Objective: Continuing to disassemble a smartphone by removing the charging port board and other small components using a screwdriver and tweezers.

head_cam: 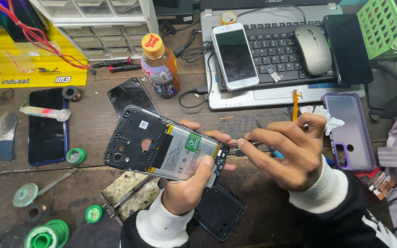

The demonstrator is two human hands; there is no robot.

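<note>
We find the left hand (187,186) closed around the lower end of an opened phone (161,146), back cover off, battery (180,151) and black inner frame exposed, held tilted above the counter (93,124). The right hand (290,154) is pinched shut on thin metal tweezers (242,148), whose tips sit at the phone's bottom edge, touching or just short of it; we cannot tell which. In our judgement the first risk is a slip of the tips: the phone is borne by one hand only, unsupported from below, so any push at the end could rock it and drive the metal across the board or into the battery just beside. A punctured or shorted cell would be the gravest outcome. A second risk is a small part springing free; the counter is dark and crowded, and it would be hard to find among the green solder reels (47,234) and the loose glass panels (219,209) lying under the wrists. The left forearm rests near one such panel, and a downward lean could crack it. A capped bottle (160,66) stands near the laptop (276,59), on whose keys lie a white phone (235,55) and a mouse (312,49); a knock from a withdrawn elbow could tip it, though the cap appears on.
</note>
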